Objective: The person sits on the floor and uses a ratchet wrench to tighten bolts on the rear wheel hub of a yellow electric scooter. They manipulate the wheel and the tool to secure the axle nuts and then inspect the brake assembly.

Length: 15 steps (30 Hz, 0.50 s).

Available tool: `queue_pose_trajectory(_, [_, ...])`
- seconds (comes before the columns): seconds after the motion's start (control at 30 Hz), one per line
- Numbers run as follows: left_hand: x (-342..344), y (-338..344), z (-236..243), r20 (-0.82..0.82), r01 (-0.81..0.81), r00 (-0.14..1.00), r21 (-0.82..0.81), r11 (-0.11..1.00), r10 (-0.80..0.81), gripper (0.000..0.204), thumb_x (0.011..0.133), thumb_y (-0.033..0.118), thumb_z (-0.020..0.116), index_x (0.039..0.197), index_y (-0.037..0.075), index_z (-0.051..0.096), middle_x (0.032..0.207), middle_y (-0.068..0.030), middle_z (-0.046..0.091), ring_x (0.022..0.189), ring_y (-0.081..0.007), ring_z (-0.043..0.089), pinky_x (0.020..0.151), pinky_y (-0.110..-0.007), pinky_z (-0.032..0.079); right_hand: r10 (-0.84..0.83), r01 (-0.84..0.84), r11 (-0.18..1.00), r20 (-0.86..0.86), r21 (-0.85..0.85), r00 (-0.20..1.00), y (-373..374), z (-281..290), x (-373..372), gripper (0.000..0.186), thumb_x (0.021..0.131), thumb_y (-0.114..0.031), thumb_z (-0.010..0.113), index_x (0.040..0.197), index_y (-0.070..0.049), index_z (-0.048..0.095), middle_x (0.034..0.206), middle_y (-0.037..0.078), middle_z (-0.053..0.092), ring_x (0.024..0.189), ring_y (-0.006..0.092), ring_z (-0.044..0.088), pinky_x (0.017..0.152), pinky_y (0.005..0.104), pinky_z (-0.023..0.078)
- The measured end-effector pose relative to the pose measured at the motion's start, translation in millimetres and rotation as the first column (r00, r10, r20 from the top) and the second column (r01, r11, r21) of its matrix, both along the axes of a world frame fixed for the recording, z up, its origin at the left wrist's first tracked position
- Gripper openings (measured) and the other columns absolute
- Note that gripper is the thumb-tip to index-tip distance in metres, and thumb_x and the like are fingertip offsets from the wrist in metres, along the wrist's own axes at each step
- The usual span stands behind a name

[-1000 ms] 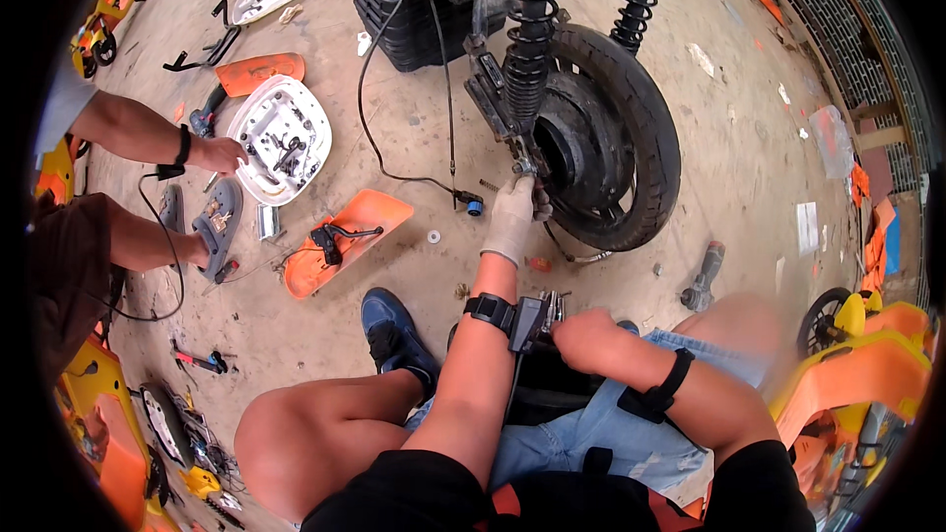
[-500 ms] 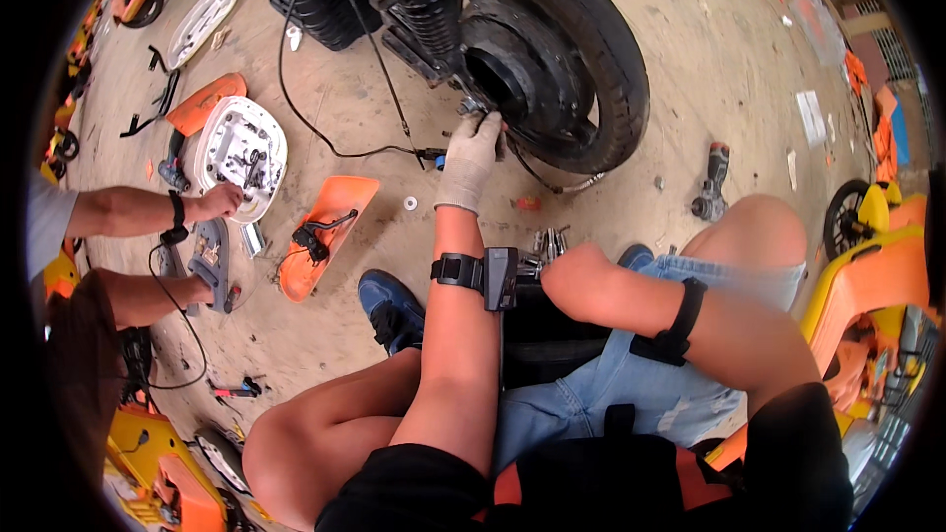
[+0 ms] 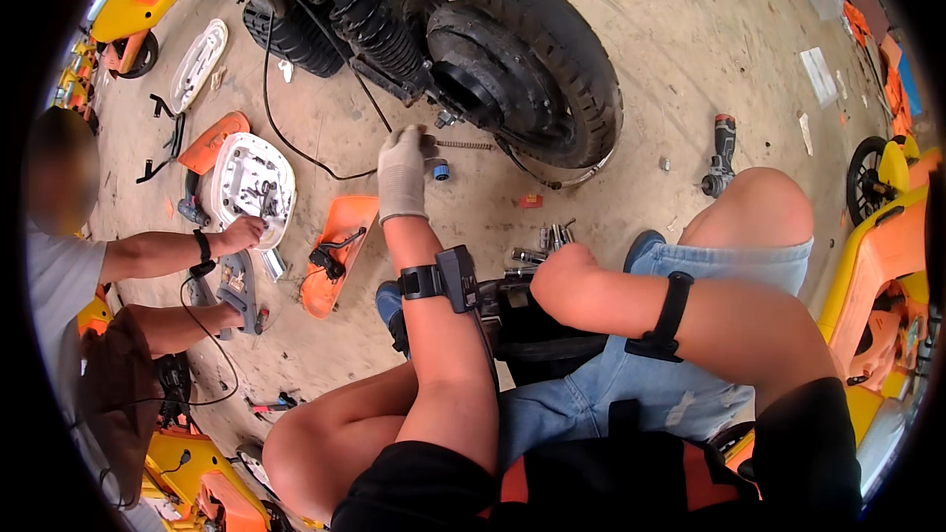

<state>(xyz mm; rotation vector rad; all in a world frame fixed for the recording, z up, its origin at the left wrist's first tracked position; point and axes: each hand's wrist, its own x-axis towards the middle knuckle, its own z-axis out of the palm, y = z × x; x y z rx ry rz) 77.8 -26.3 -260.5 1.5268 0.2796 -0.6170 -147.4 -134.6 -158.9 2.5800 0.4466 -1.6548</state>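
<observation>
My left hand [image 3: 402,174], in a light knit glove, is closed with its fingertips pinched round a black cable [image 3: 357,175]. A thin coil spring [image 3: 465,145] sticks out to the right beside those fingers, and a blue-capped piece [image 3: 439,169] is close to the palm side. Just beyond, the rear wheel [image 3: 591,108] of a motorbike stands with its dark hub [image 3: 493,59] and axle nut [image 3: 446,119] facing me. My right hand [image 3: 565,271] is bent down at the rim of a black container [image 3: 537,340]; its fingers are hidden.
Metal sockets [image 3: 555,235] lie beside the container. A cordless power tool [image 3: 721,153] stands to the right, and a small red piece [image 3: 531,201] lies ahead. At left, another person's hand [image 3: 243,233] reaches to a white tray [image 3: 227,172] of small parts, near an orange panel [image 3: 335,281].
My left hand has drawn back from the axle toward the left, and the spring now shows beside it. My right hand stays by the container. The view has shifted a little.
</observation>
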Motion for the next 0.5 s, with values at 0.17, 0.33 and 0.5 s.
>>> queue_pose_trajectory(0.17, [-15, -31, 19, 0.061, 0.062, 0.996, -0.018, 0.998, -0.061, 0.044, 0.101, 0.04, 0.048, 0.118, 0.001, 0.056, 0.084, -0.011, 0.066, 0.066, -0.0193, 0.065, 0.058, -0.031, 0.054, -0.005, 0.004, 1.0, -0.031, -0.016, 0.999, -5, 8, -3, 0.027, 0.077, -0.01, 0.071, 0.103, -0.01, 0.077, 0.103, 0.005, 0.074, 0.091, 0.026, 0.072, 0.06, 0.0436, 0.056])
queue_pose_trajectory(0.33, [-15, -35, 17, 0.214, 0.163, 0.954, 0.22, 0.962, -0.21, 0.037, 0.1, 0.037, 0.053, 0.108, 0.001, 0.056, 0.07, -0.0062, 0.06, 0.058, -0.0177, 0.062, 0.051, -0.031, 0.051, -0.081, 0.079, 0.996, -0.048, -0.043, 0.996, -11, -1, -9, 0.03, 0.074, -0.01, 0.075, 0.103, -0.01, 0.076, 0.103, 0.003, 0.073, 0.086, 0.0263, 0.071, 0.055, 0.0459, 0.055])
queue_pose_trajectory(0.5, [-20, -29, 30, 0.026, 0.235, 0.965, 0.348, 0.907, -0.26, 0.052, 0.096, 0.05, 0.054, 0.11, 0.0, 0.057, 0.075, -0.0084, 0.064, 0.061, -0.0172, 0.064, 0.051, -0.031, 0.052, -0.141, 0.124, 0.98, -0.104, -0.153, 0.985, -25, -31, -25, 0.037, 0.063, -0.017, 0.085, 0.099, -0.013, 0.076, 0.092, 0.0, 0.071, 0.073, 0.0237, 0.068, 0.053, 0.0433, 0.053])
